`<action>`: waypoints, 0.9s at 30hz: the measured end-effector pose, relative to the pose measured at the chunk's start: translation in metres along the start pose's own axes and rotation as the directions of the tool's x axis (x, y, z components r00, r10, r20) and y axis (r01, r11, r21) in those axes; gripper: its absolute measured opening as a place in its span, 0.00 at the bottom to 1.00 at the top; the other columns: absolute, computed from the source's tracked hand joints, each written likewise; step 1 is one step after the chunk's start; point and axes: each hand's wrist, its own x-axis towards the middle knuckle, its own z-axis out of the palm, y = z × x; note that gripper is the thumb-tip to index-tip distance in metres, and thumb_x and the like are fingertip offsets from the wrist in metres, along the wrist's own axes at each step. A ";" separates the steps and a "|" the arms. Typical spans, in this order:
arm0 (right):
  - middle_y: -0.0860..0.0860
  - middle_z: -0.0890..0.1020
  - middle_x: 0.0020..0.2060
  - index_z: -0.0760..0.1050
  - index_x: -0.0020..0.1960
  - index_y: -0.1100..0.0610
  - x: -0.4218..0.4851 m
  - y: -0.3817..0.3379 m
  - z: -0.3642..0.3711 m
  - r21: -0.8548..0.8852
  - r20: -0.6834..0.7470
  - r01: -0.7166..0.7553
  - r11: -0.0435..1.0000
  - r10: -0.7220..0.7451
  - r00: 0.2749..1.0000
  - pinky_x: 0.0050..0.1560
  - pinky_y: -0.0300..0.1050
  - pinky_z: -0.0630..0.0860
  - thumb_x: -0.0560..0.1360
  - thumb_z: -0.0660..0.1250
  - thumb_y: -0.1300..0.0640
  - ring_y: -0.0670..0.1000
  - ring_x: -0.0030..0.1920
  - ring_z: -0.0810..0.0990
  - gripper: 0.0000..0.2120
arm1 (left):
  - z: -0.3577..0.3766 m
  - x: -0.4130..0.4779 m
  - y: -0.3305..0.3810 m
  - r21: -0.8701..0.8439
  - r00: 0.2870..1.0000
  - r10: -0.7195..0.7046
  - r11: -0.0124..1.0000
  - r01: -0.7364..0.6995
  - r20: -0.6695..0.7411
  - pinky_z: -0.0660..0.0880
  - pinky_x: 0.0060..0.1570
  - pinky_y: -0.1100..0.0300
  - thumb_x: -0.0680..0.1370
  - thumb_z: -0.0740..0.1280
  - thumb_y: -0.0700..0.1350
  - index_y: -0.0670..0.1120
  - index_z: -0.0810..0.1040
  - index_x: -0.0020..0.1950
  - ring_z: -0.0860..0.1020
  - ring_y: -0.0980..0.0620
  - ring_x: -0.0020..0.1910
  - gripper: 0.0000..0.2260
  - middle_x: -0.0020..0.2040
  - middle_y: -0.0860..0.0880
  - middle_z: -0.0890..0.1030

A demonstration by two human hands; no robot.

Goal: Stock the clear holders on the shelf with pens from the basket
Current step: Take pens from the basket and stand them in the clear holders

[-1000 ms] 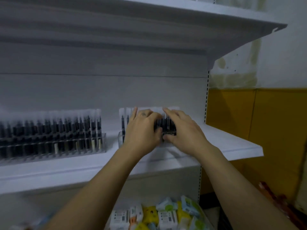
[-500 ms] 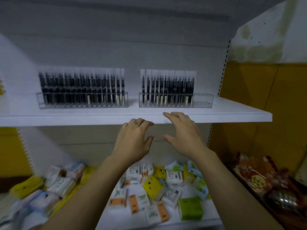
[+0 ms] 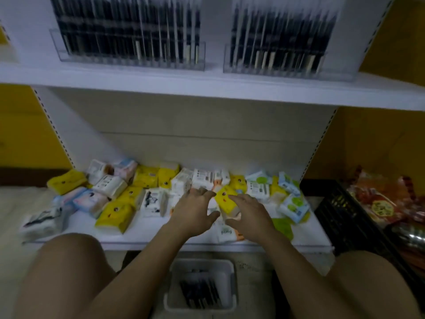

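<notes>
Two clear holders stand on the upper white shelf [image 3: 207, 85], both packed with dark pens: the left holder [image 3: 128, 56] and the right holder [image 3: 285, 65]. On the floor between my knees sits a white basket [image 3: 226, 270] with several dark pens [image 3: 200, 293] lying in it. My left hand [image 3: 193, 212] and my right hand [image 3: 249, 216] hover side by side in front of the lower shelf, well below the holders and above the basket. Both are empty, with fingers spread.
The lower shelf [image 3: 308, 240] is strewn with several small tissue packs [image 3: 117, 210] in yellow, white, blue and green. A black crate [image 3: 340, 217] holding red snack bags stands at the right. My bare knees flank the basket. Yellow wall panels sit on either side.
Both hands left the right holder on the upper shelf and dropped down, empty, to lower-shelf level. The view tilted downward, so the basket on the floor has come into sight.
</notes>
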 end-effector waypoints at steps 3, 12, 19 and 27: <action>0.51 0.63 0.74 0.58 0.77 0.49 0.003 0.012 0.039 0.020 0.101 -0.031 0.999 0.029 0.994 0.69 0.48 0.64 0.75 0.68 0.42 0.55 0.72 0.63 0.36 | 0.040 -0.008 -0.019 -0.065 0.989 -0.058 0.996 0.067 0.136 0.69 0.62 0.53 0.78 0.64 0.57 0.49 0.67 0.73 0.69 0.46 0.67 0.26 0.70 0.48 0.70; 0.52 0.72 0.68 0.67 0.72 0.52 -0.002 0.031 0.131 0.108 0.326 -0.107 0.988 0.066 0.943 0.64 0.47 0.70 0.74 0.69 0.47 0.53 0.66 0.71 0.28 | 0.141 -0.026 -0.041 -0.160 0.889 -0.203 0.944 0.289 0.410 0.74 0.59 0.51 0.77 0.66 0.52 0.48 0.72 0.67 0.74 0.46 0.62 0.19 0.64 0.47 0.75; 0.56 0.75 0.64 0.70 0.69 0.58 -0.006 0.052 0.201 0.077 0.596 -0.116 0.990 0.048 0.801 0.64 0.47 0.70 0.75 0.69 0.53 0.56 0.64 0.74 0.24 | 0.212 -0.051 -0.069 -0.044 0.738 -0.295 0.915 0.402 0.606 0.76 0.53 0.55 0.78 0.64 0.51 0.49 0.73 0.66 0.78 0.46 0.56 0.17 0.59 0.46 0.79; 0.53 0.80 0.52 0.75 0.59 0.55 0.022 0.062 0.246 0.101 0.727 -0.082 0.992 -0.017 0.686 0.50 0.43 0.76 0.80 0.62 0.53 0.51 0.50 0.79 0.11 | 0.294 -0.094 -0.094 0.023 0.522 -0.403 0.807 0.591 0.752 0.73 0.53 0.57 0.78 0.64 0.46 0.44 0.72 0.65 0.75 0.46 0.58 0.17 0.61 0.43 0.76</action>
